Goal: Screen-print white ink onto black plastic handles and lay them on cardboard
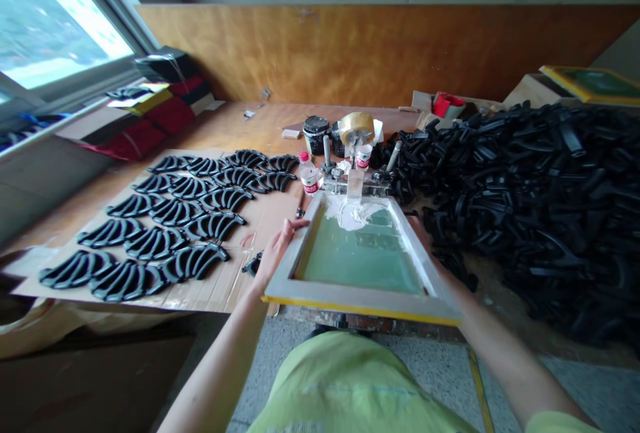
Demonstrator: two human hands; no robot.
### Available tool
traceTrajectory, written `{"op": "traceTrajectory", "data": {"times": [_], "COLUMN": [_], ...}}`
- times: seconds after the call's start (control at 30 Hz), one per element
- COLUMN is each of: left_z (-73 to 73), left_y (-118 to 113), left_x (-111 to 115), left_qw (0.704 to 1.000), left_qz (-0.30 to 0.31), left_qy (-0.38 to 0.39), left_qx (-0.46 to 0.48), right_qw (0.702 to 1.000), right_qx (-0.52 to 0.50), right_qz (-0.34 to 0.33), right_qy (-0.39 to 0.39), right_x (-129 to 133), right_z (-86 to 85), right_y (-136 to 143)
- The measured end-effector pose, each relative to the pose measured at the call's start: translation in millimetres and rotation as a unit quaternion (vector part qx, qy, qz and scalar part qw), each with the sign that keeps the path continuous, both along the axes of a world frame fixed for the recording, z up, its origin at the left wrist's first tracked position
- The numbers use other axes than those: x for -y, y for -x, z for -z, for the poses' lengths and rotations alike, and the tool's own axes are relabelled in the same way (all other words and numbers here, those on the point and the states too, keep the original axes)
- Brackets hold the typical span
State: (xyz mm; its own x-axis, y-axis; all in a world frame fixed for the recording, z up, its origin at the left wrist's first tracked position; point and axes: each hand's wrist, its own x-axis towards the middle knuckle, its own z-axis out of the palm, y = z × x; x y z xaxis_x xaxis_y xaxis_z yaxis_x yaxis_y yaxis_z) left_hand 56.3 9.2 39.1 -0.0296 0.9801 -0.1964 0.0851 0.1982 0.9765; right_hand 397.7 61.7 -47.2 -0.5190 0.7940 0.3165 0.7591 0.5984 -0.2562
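Observation:
A screen printing frame (286, 280) with green mesh is tilted in front of me above the table edge. White ink or paste (353, 214) is smeared over the far end of its mesh. My left hand (279, 244) grips the left side, fingers along the outer edge. On the opposite side, my right hand (421, 232) holds the frame, its fingers mostly hidden behind the rail. Just beyond the frame stands a metal clamp fixture (367, 186), with a squeegee-like strip (355, 186) upright at the frame's far edge.
Several rows of black curved plastic parts (155, 236) lie on cardboard (250, 246) at left. A large heap of black parts (515, 186) fills the right. Behind the fixture are a red-capped bottle (309, 174), a black-stained tub (316, 134) and a tape roll (357, 128).

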Motion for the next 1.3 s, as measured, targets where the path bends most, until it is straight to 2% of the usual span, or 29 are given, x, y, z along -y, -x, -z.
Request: {"op": "traceTrajectory", "data": {"times": [0.07,0.13,0.17,0.23,0.3,0.37,0.43,0.53,0.6,0.67,0.73,0.83,0.9,1.0,1.07,1.17,1.23,1.3], "left_z": [31.1,64.4,79.7,103.5,116.6,120.6,120.1,119.3,120.5,122.0,121.8,116.7,111.6,104.8,99.7,83.9,64.9,41.0], "left_y": [6,7,6,5,4,4,5,5,4,4,5,5,5,2,1,3,6,7], "left_x": [16,25,27,28,26,25,24,25,25,26,26,26,27,27,27,26,24,20], "left_qw": [0.999,0.996,0.995,0.995,0.996,0.996,0.995,0.995,0.995,0.995,0.996,0.996,0.996,0.995,0.995,0.994,0.995,0.995], "left_qz": [0.009,0.012,0.011,0.006,-0.002,-0.009,-0.014,-0.021,-0.025,-0.022,-0.016,-0.015,-0.022,-0.03,-0.029,-0.007,0.006,0.011], "left_qy": [0.048,0.087,0.095,0.096,0.087,0.086,0.091,0.095,0.094,0.089,0.08,0.078,0.084,0.093,0.098,0.107,0.102,0.088], "left_qx": [0.002,0.016,0.02,0.01,-0.01,-0.024,-0.029,-0.028,-0.028,-0.034,-0.044,-0.046,-0.037,-0.024,-0.015,0.004,0.017,0.035], "right_qw": [0.992,0.979,0.977,0.988,0.996,0.994,0.992,0.994,0.987,0.98,0.984,0.996,0.995,0.99,0.993,0.998,0.996,0.992], "right_qx": [-0.038,-0.072,-0.077,-0.049,0.005,0.054,0.081,0.082,0.079,0.075,0.052,-0.008,-0.026,-0.019,-0.015,-0.017,-0.009,-0.011], "right_qz": [0.108,0.176,0.178,0.131,0.093,0.086,0.068,-0.038,-0.122,-0.166,-0.144,-0.079,-0.093,-0.134,-0.107,-0.001,0.067,0.124], "right_qy": [-0.043,-0.077,-0.084,-0.067,-0.015,0.045,0.074,0.065,0.067,0.084,0.089,0.043,0.015,0.025,0.048,0.06,0.05,0.035], "right_x": [-17,-36,-46,-62,-69,-65,-51,-25,-15,-15,-20,-18,-10,0,-7,-38,-63,-84], "right_z": [-12.0,-24.5,-30.2,-38.4,-39.9,-34.9,-26.9,-20.5,-23.7,-29.7,-32.7,-24.3,-14.6,-10.0,-17.7,-39.6,-54.7,-65.0], "right_y": [-6,9,24,58,87,102,102,82,69,62,64,73,76,72,73,81,82,70]}}
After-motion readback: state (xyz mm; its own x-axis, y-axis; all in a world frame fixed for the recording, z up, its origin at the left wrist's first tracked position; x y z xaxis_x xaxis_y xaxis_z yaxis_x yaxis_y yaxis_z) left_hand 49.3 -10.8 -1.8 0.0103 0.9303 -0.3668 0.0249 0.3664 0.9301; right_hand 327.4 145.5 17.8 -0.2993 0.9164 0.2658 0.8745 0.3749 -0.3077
